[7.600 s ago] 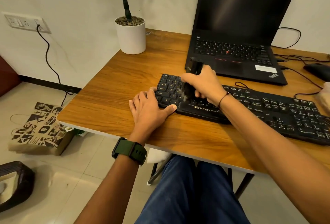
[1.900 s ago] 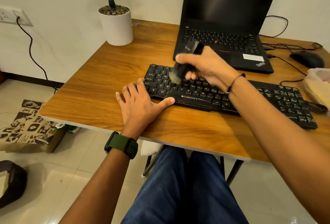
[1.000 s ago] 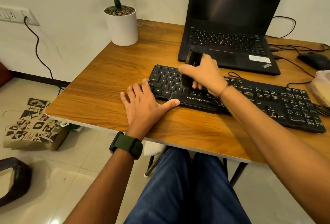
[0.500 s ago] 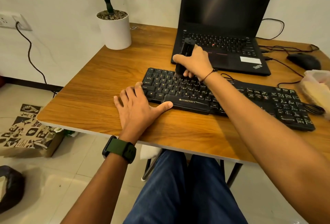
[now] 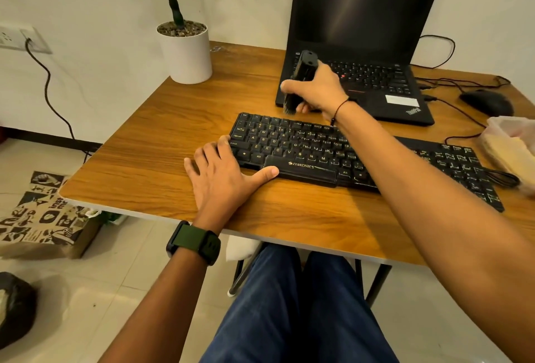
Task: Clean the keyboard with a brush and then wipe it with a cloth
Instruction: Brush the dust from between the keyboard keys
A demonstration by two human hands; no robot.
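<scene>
Brush [image 5: 301,79] lifted beyond keyboard [image 5: 304,145], in right hand [image 5: 314,92] grip.

Black keyboard [image 5: 304,148] with pale key legends and gold "ZEBRONICS" lettering; black brush [image 5: 299,79]; black laptop [image 5: 362,44] with a red pointing stick and a white sticker. Table [image 5: 173,137]: orange-brown wood grain, pale edge. White plant pot [image 5: 188,55]; green watch strap [image 5: 194,242]; blue trousers [image 5: 289,304]; brown paper bag [image 5: 37,218] with black-and-white print.

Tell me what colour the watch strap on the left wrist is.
Dark green, on the watch strap, plain in the head view.
</scene>
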